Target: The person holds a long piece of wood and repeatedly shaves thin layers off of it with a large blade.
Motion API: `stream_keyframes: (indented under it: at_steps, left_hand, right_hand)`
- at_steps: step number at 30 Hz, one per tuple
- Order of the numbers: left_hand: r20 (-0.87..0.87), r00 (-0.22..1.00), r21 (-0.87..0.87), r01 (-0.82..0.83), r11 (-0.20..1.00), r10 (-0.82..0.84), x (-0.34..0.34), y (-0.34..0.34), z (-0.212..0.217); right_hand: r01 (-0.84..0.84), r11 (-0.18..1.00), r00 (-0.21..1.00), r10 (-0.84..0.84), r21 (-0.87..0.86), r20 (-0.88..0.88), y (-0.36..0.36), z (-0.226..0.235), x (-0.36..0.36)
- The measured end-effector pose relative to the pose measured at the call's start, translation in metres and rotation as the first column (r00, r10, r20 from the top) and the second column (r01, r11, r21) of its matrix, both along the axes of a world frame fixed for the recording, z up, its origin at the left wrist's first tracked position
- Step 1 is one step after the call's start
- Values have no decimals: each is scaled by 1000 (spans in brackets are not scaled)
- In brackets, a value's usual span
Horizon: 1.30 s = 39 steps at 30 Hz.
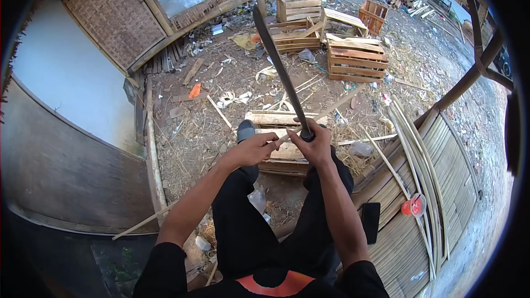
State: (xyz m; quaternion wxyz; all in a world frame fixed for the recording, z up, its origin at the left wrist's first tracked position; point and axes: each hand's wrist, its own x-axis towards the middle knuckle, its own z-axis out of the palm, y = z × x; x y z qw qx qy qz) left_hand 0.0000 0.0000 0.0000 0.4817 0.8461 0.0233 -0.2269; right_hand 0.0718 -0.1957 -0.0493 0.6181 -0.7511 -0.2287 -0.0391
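Right hand [316, 144] was closed round the handle of a long, dark-bladed metal machete [282, 69], its tilted blade pointing beyond the pale, slatted wooden crate [284, 152]. Left hand [255, 150] pinched a thin, pale bamboo strip [338, 105] crossing over that crate.

The machete [282, 72] is dark grey, the strip [338, 104] pale tan.

Left of the low crate [287, 153], there was room to reach above littered ground [182, 124] up to the pale pole [150, 143]. The raised machete [280, 69] obstructed the space over it; bamboo strips [426, 160] lay rightward, slatted crates [358, 60] beyond.
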Motion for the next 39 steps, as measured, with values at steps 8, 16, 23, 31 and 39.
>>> stream_keyframes:
  at_steps: [8, 16, 23, 31, 39]
  left_hand:
    - [-207, 978, -136, -53, 989, 24, -2, 15, -6]
    - [-205, 965, -233, -208, 950, 161, -39, 56, -18]
    - [-101, 932, -325, -360, 874, 347, -43, 46, -28]
    - [-182, 911, -330, -410, 850, 369, -33, 23, -17]
    - [-258, 834, -347, -551, 759, 487, -36, 7, -20]
  right_hand:
    - [90, 941, 995, -74, -325, 61, 15, 0, 24]
    - [191, 948, 981, -189, -256, 30, 19, 1, 25]
    - [218, 965, 976, -219, -148, 11, 19, 3, -7]
    - [51, 880, 957, 91, -471, 274, 32, -13, -16]
    - [-21, 747, 983, 138, -664, 124, 42, -14, -14]
